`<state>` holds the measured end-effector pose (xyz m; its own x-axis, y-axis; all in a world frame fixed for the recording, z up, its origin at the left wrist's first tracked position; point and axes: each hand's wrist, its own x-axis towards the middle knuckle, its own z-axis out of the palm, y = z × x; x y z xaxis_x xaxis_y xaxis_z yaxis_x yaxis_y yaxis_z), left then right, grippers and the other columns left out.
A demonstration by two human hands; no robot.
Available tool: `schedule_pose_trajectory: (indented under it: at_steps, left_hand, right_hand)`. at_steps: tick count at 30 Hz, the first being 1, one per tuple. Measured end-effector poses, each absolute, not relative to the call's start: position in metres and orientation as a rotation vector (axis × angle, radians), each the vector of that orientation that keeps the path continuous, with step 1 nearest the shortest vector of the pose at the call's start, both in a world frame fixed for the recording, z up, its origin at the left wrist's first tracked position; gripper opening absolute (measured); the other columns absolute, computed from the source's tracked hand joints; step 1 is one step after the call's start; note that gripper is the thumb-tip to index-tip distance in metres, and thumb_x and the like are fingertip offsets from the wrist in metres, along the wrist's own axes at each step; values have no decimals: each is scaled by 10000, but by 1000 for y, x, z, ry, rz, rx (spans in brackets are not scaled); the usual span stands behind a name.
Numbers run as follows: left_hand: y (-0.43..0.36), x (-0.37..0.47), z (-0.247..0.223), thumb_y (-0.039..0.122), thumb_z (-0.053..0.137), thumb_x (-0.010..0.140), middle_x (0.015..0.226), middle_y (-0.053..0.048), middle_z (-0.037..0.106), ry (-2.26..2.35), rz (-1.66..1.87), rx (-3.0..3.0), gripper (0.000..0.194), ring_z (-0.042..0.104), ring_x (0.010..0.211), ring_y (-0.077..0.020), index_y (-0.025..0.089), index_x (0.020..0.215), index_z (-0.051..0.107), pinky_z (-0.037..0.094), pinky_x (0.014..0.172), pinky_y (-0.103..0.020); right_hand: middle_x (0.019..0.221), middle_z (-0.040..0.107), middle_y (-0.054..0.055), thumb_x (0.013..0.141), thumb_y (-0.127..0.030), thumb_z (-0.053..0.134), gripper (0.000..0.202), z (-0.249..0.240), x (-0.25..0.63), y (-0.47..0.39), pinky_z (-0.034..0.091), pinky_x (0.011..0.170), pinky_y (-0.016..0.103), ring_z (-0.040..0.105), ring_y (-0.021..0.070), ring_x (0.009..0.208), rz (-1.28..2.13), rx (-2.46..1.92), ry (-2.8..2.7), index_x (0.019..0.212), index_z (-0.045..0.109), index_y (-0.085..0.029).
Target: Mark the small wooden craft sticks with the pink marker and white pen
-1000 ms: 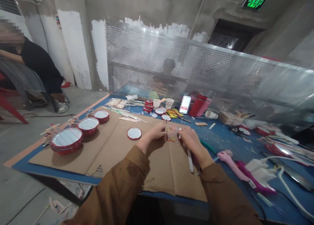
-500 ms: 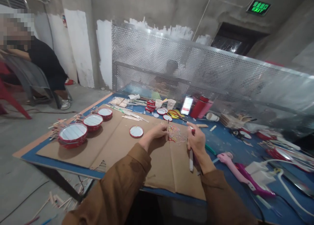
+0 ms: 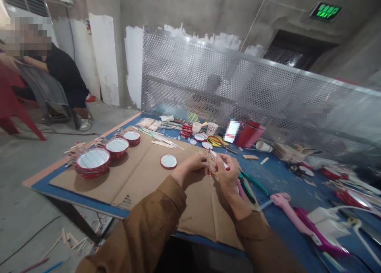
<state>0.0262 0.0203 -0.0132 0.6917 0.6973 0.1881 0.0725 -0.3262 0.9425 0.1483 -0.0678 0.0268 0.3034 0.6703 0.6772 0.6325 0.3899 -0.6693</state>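
My left hand (image 3: 195, 162) pinches a small, thin brownish stick (image 3: 209, 150) held upright above the cardboard sheet (image 3: 190, 213). Close beside it, my right hand (image 3: 229, 173) is closed around a white pen-like tube (image 3: 213, 157) with a red end. The tube's tip is near the stick; whether they touch I cannot tell. Behind and below the fingers lie small coloured bits (image 3: 212, 169), partly hidden. To the left of my hands, a round white disc with a red rim (image 3: 168, 161) lies flat on the cardboard.
Red-rimmed round stacks (image 3: 93, 161) with thin sticks stand at left. Teal-handled pliers (image 3: 256, 183) lie right of my hand, near a pink-and-purple corded tool (image 3: 293, 221). A red bottle (image 3: 248, 133) and yellow-handled scissors (image 3: 216, 141) sit by the perforated metal screen (image 3: 178, 74).
My right hand has moved left with the white tube, close to the stick in my left hand. The pliers' handles show beside it now. The view has shifted slightly.
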Motion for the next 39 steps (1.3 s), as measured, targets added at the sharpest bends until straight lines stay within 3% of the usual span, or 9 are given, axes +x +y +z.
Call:
schedule_pose_trajectory:
  at_steps: [8,23,30,39]
  left_hand:
    - [20,25,-13,116,588,756,609,-22,603,552,704,1803,107,503,564,-105,98,662,637,381,575,-213]
    - [17,29,-20,155,665,726,625,-58,637,493,755,1591,77,603,645,-147,90,685,657,481,669,-248]
    - [18,25,-13,170,662,731,600,-52,625,493,733,1681,102,578,588,-136,105,656,640,465,633,-245]
    - [17,23,-9,83,603,735,606,-2,593,584,733,1685,57,498,544,-95,111,690,623,407,586,-216]
  right_hand:
    - [592,653,7,852,-445,542,287,26,156,-77,482,598,278,607,164,572,146,-1351,-1384,717,624,-206]
    - [649,656,9,851,-491,529,323,20,157,-73,501,575,260,608,151,581,255,-1370,-1487,854,646,-189]
    - [623,646,1,856,-510,526,341,19,156,-72,498,541,261,601,151,533,309,-1376,-1472,876,643,-190]
    - [777,714,82,848,-504,521,338,18,164,-72,498,602,316,618,190,606,97,-1419,-1393,815,638,-189]
